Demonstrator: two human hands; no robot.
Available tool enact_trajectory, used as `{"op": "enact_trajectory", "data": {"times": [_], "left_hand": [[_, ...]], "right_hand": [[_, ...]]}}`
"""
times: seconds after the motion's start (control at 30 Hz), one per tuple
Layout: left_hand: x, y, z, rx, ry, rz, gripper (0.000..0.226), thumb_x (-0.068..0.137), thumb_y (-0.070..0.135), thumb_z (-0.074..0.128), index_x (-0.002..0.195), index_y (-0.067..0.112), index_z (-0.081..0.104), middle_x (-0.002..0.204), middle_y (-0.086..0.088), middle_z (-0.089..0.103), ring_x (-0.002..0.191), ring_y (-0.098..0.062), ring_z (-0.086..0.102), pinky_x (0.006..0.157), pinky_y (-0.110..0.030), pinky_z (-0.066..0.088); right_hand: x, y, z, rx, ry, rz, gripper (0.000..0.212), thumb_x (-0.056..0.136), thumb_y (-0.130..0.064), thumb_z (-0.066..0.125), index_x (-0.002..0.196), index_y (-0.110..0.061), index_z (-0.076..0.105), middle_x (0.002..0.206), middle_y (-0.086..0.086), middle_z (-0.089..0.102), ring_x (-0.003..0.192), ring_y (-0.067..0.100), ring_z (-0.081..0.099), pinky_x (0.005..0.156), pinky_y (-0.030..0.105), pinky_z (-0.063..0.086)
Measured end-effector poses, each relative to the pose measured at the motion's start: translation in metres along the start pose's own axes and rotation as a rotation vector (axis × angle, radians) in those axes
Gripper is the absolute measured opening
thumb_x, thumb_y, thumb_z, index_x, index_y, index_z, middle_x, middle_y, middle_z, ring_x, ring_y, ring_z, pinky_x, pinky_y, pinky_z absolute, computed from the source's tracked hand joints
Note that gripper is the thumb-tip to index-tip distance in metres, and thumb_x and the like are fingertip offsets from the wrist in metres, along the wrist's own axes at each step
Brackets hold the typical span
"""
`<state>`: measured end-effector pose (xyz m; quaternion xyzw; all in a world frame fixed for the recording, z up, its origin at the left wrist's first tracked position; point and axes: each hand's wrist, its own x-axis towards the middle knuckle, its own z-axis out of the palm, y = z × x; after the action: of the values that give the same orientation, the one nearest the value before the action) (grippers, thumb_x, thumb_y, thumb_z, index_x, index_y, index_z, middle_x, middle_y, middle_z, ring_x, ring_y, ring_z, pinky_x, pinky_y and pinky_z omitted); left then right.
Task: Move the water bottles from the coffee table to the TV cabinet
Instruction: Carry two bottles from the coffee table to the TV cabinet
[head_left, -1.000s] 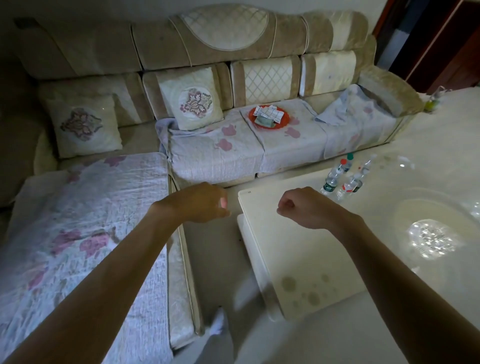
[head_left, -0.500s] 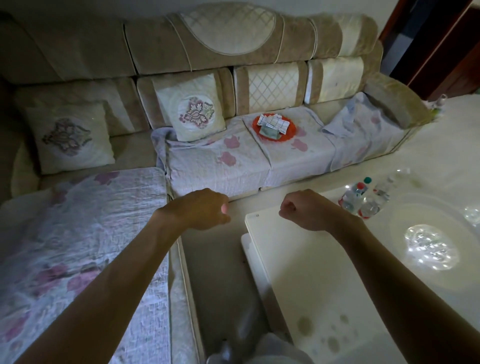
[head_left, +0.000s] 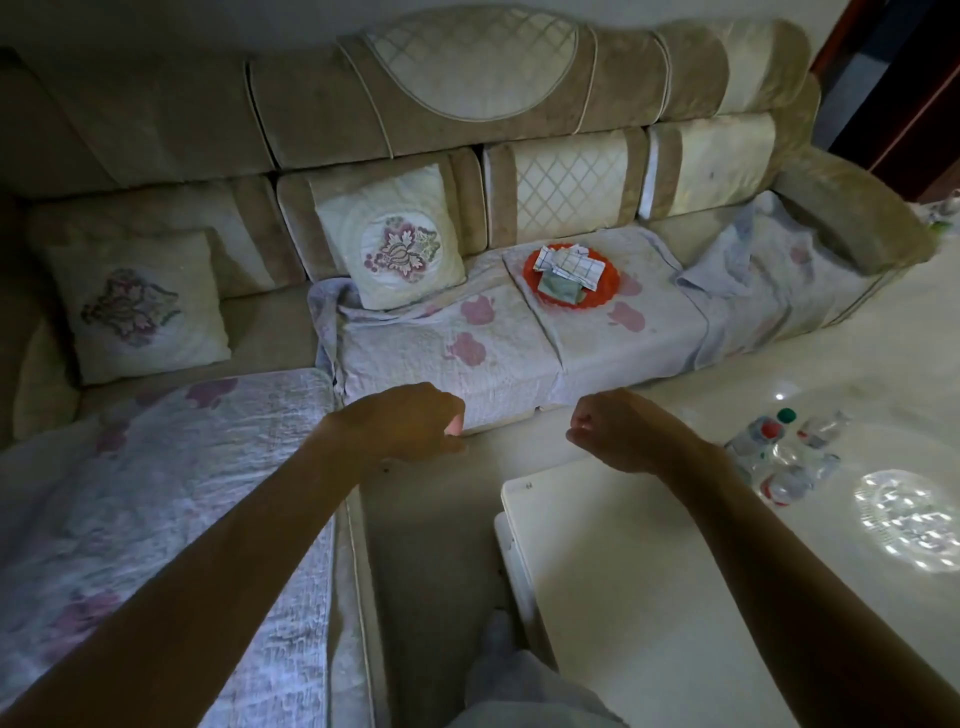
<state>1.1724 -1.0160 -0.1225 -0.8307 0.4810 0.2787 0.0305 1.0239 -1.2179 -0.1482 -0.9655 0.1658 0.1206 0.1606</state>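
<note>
Three water bottles stand clustered on the white surface, right of the right hand. Left hand and right are both empty fists. Two pillows rest on the sofa.

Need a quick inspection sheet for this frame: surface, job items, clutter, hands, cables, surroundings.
Surface: white coffee table, glossy, with a ceiling light's glare.
Job's things: water bottles clustered at the table's far right, untouched; count unclear.
Clutter: nothing else seen on the table.
Hands: left hand and right hand both fisted, empty, in the air.
Cables: nothing seen.
Surroundings: beige sofa, two cushions, orange tray with papers; TV cabinet not in view.
</note>
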Motion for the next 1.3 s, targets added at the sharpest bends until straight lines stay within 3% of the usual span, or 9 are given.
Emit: {"op": "enact_trajectory", "data": {"times": [0.1, 0.27, 0.57, 0.73, 0.83, 0.93, 1.07, 1.2, 1.3], "left_hand": [[0.034, -0.006, -0.019, 0.014, -0.001, 0.021, 0.034, 0.093, 0.044, 0.051, 0.116, 0.019, 0.056, 0.113, -0.001, 0.060, 0.089, -0.011, 0.048, 0.070, -0.023, 0.035], [0.082, -0.021, -0.037, 0.029, -0.006, 0.035, 0.035, 0.092, 0.044, 0.051, 0.117, 0.020, 0.055, 0.118, -0.002, 0.060, 0.093, -0.013, 0.049, 0.077, -0.025, 0.034], [0.164, -0.091, -0.088, 0.049, -0.063, 0.063, 0.038, 0.092, 0.048, 0.050, 0.119, 0.021, 0.054, 0.122, -0.004, 0.059, 0.105, -0.021, 0.054, 0.080, -0.028, 0.039], [0.225, -0.142, -0.123, 0.053, -0.047, 0.146, 0.044, 0.093, 0.046, 0.049, 0.128, 0.019, 0.050, 0.131, -0.003, 0.056, 0.114, -0.021, 0.053, 0.086, -0.024, 0.035], [0.254, -0.171, -0.146, 0.040, -0.073, 0.223, 0.037, 0.092, 0.045, 0.051, 0.121, 0.021, 0.054, 0.123, 0.000, 0.059, 0.096, -0.013, 0.051, 0.081, -0.021, 0.035], [0.283, -0.196, -0.164, 0.089, -0.111, 0.260, 0.035, 0.092, 0.045, 0.052, 0.117, 0.022, 0.055, 0.116, 0.000, 0.061, 0.088, -0.011, 0.049, 0.077, -0.024, 0.037], [0.319, -0.210, -0.182, 0.139, -0.141, 0.306, 0.033, 0.091, 0.043, 0.052, 0.114, 0.021, 0.057, 0.111, -0.002, 0.063, 0.089, -0.016, 0.054, 0.077, -0.029, 0.044], [0.348, -0.191, -0.193, 0.118, -0.184, 0.404, 0.031, 0.091, 0.039, 0.054, 0.114, 0.019, 0.059, 0.102, -0.001, 0.061, 0.086, -0.014, 0.053, 0.068, -0.024, 0.038], [0.373, -0.169, -0.200, 0.115, -0.217, 0.459, 0.031, 0.090, 0.040, 0.055, 0.113, 0.019, 0.059, 0.102, 0.001, 0.062, 0.089, -0.015, 0.057, 0.070, -0.024, 0.040]], "right_hand": [[0.030, 0.023, -0.010, -0.026, -0.022, -0.002, 0.038, 0.091, -0.024, 0.052, 0.057, -0.014, 0.041, 0.056, -0.004, 0.045, 0.050, 0.007, 0.043, 0.052, 0.022, 0.032], [0.081, 0.040, -0.018, 0.017, -0.033, -0.001, 0.027, 0.093, -0.030, 0.055, 0.081, -0.007, 0.063, 0.078, -0.001, 0.064, 0.068, 0.012, 0.060, 0.067, 0.031, 0.053], [0.184, 0.035, -0.028, 0.049, -0.061, 0.034, 0.034, 0.093, -0.029, 0.054, 0.061, -0.020, 0.045, 0.062, -0.005, 0.051, 0.056, 0.008, 0.051, 0.063, 0.031, 0.050], [0.247, 0.031, -0.039, 0.101, -0.091, 0.200, 0.022, 0.096, -0.032, 0.053, 0.087, -0.013, 0.061, 0.077, -0.003, 0.061, 0.068, 0.010, 0.059, 0.072, 0.028, 0.050], [0.276, 0.018, -0.053, 0.126, -0.127, 0.288, 0.029, 0.098, -0.031, 0.051, 0.108, -0.007, 0.064, 0.103, 0.006, 0.069, 0.089, 0.016, 0.066, 0.079, 0.025, 0.049], [0.296, 0.007, -0.061, 0.165, -0.131, 0.357, 0.030, 0.099, -0.030, 0.048, 0.117, -0.009, 0.061, 0.113, 0.005, 0.065, 0.094, 0.014, 0.062, 0.082, 0.023, 0.044], [0.308, 0.007, -0.060, 0.213, -0.121, 0.450, 0.028, 0.099, -0.029, 0.049, 0.119, -0.013, 0.059, 0.106, -0.002, 0.060, 0.083, 0.006, 0.051, 0.079, 0.021, 0.040], [0.306, 0.022, -0.062, 0.236, -0.138, 0.565, 0.030, 0.099, -0.031, 0.050, 0.117, -0.010, 0.061, 0.106, 0.003, 0.065, 0.081, 0.008, 0.055, 0.077, 0.023, 0.042], [0.300, 0.039, -0.067, 0.251, -0.111, 0.636, 0.030, 0.099, -0.031, 0.049, 0.113, -0.008, 0.062, 0.088, -0.005, 0.055, 0.071, 0.004, 0.050, 0.074, 0.023, 0.040]]}}
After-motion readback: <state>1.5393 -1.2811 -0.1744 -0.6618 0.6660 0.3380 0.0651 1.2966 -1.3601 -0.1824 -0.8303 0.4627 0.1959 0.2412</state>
